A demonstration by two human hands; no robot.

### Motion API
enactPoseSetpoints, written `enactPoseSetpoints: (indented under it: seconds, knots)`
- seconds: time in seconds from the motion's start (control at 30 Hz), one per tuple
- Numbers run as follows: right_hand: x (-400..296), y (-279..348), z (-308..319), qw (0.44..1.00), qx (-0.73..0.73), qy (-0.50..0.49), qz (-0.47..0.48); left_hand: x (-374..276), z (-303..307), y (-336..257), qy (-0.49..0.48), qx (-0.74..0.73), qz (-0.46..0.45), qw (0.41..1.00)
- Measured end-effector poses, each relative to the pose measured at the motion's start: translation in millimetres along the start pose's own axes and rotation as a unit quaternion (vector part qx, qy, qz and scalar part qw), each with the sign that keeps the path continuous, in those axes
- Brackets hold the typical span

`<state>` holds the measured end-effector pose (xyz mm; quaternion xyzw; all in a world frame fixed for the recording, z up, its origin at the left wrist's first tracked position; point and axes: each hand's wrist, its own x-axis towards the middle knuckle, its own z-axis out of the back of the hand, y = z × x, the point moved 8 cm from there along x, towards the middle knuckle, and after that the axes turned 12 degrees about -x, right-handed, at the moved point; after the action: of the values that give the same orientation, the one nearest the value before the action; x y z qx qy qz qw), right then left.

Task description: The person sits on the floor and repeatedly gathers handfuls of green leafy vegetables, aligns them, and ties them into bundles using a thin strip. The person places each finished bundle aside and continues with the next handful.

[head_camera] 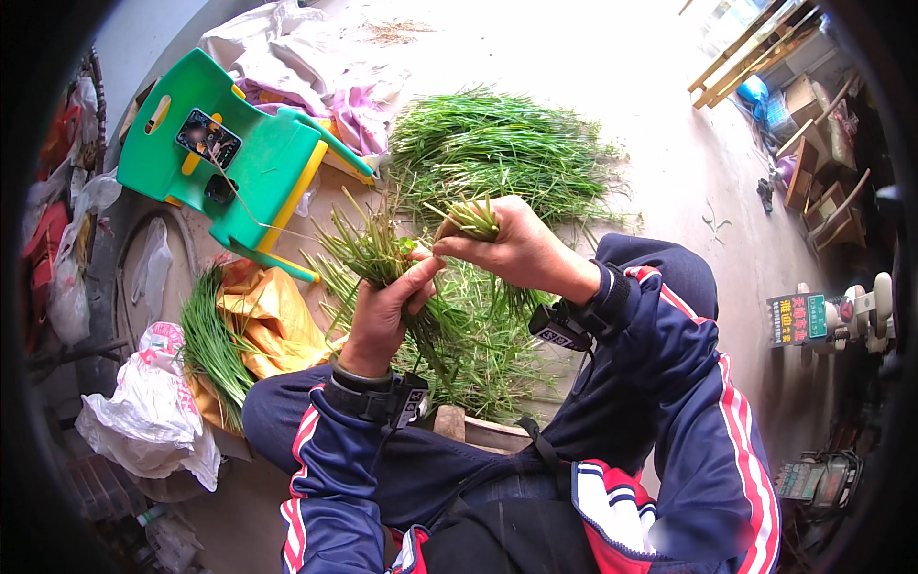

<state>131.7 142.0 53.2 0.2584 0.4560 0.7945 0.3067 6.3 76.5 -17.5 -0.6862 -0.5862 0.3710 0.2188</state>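
My left hand (384, 312) grips a bundle of green stalks with grassy, partly withered leaves (373, 255). In my right hand (513, 240) is a smaller bunch of stalks (471, 219), its pale cut-looking ends pointing up and left. The two hands are close together, thumbs nearly meeting. Below them loose grassy trimmings (473, 351) are spread between my knees. Beyond my hands lies a large heap of long green stalks (495, 151) on the floor. The lower leaves of both bunches hang down and blend into the trimmings.
A green and yellow plastic chair (287, 158) at the left carries a phone (209, 139) with a cable. Near my left knee are more green stalks (215, 337), an orange sack (276, 323) and a white plastic bag (154, 409). A parked scooter (853, 312) stands right.
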Motion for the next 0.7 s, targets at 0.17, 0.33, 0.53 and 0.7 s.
enactPoseSetpoints:
  seconds: [0.17, 0.33, 0.53, 0.7]
  knots:
    - [1, 6, 22, 0.991, -0.101, -0.078, 0.035, 0, -2, -3, 0.019, 0.002, 0.009, 1.0]
    - [0, -9, 54, 0.983, -0.008, -0.176, -0.059, 2, 3, -2, -0.005, -0.014, -0.001, 1.0]
    - [3, -4, 26, 0.994, -0.021, -0.107, -0.025, 5, 2, 1, 0.003, -0.008, 0.011, 1.0]
    - [1, 0, -5, 0.997, 0.073, 0.001, -0.01, 4, -6, 4, 0.057, 0.04, 0.025, 0.997]
